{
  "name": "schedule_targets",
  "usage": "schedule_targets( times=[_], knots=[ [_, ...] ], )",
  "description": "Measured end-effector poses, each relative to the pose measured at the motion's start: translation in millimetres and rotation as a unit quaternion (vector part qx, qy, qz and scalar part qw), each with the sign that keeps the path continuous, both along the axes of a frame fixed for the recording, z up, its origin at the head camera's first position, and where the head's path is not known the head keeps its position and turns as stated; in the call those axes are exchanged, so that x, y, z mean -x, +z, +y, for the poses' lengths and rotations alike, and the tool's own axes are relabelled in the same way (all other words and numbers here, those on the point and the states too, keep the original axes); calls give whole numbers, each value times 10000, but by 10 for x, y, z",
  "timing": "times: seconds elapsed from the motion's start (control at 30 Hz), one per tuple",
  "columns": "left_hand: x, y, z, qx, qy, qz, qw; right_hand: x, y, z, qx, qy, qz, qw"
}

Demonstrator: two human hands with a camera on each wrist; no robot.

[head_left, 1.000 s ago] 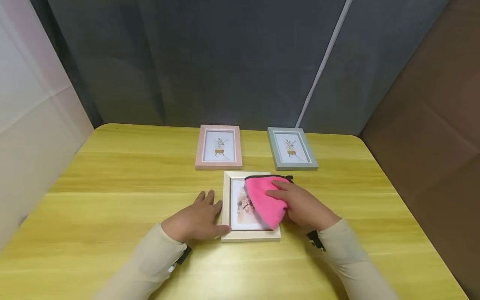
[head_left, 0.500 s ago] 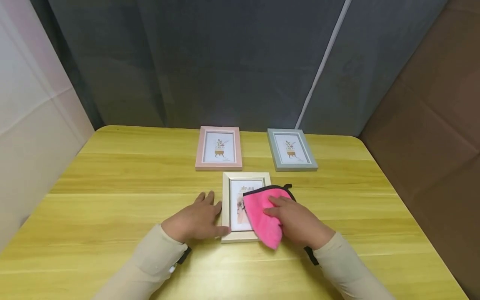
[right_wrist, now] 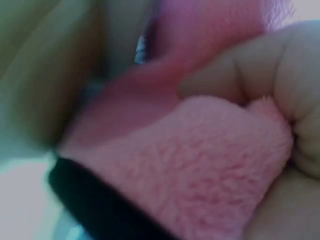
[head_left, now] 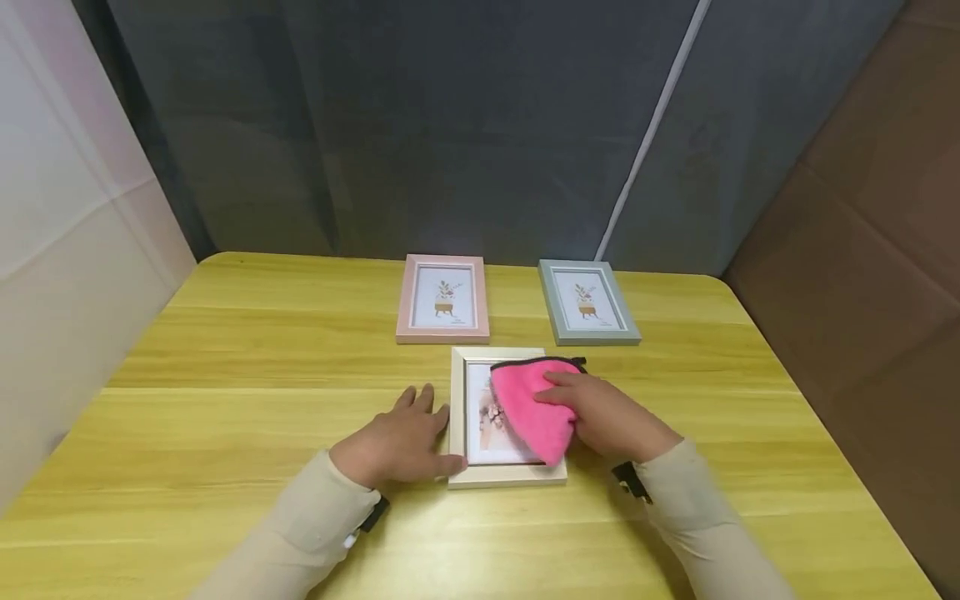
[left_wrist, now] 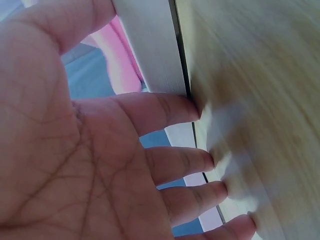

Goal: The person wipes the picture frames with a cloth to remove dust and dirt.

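A cream picture frame [head_left: 459, 417] with a flower print lies flat on the table, nearest the person. My left hand [head_left: 397, 442] is at its left side, thumb on the lower left corner. In the left wrist view the fingers [left_wrist: 165, 112] are spread and straight, tips on the wood along the frame's edge. My right hand [head_left: 611, 412] grips a pink fluffy cloth [head_left: 536, 408] with black edging against the frame's right half. The right wrist view shows the cloth [right_wrist: 200, 160] bunched between thumb and fingers. It hides the print's right part.
Behind it lie a pink picture frame [head_left: 405, 300] and a grey-green picture frame [head_left: 551, 304], each with a potted plant print. The wooden table [head_left: 225, 375] ends at a dark fabric wall [head_left: 450, 125]; a brown cloth [head_left: 862, 250] hangs at the right.
The right hand slid the cloth down toward the frame's lower right, then back up to about its earlier place. The left hand keeps its place at the frame.
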State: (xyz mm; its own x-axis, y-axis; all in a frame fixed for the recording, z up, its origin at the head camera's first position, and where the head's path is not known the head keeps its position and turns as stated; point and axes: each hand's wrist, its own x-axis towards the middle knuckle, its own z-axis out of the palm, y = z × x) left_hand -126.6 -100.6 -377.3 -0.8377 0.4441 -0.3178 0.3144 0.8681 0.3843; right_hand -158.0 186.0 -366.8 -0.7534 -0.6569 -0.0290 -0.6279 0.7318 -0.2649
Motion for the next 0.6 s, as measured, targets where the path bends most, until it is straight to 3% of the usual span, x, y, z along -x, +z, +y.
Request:
schedule_targets(
  times=[0.17,0.3,0.43,0.6],
  knots=[
    [-27,1,21,49,26,14,10000,-480,157,107,-286,662,125,9973],
    [-35,5,20,148,-4,102,9998,-658,123,55,-467,446,130,9978],
    [-29,7,-8,228,-38,144,9996,-522,29,-89,-576,-62,213,9981],
    [-19,48,-58,248,-110,166,9995,-76,-27,-262,-699,-575,44,9959]
  ],
)
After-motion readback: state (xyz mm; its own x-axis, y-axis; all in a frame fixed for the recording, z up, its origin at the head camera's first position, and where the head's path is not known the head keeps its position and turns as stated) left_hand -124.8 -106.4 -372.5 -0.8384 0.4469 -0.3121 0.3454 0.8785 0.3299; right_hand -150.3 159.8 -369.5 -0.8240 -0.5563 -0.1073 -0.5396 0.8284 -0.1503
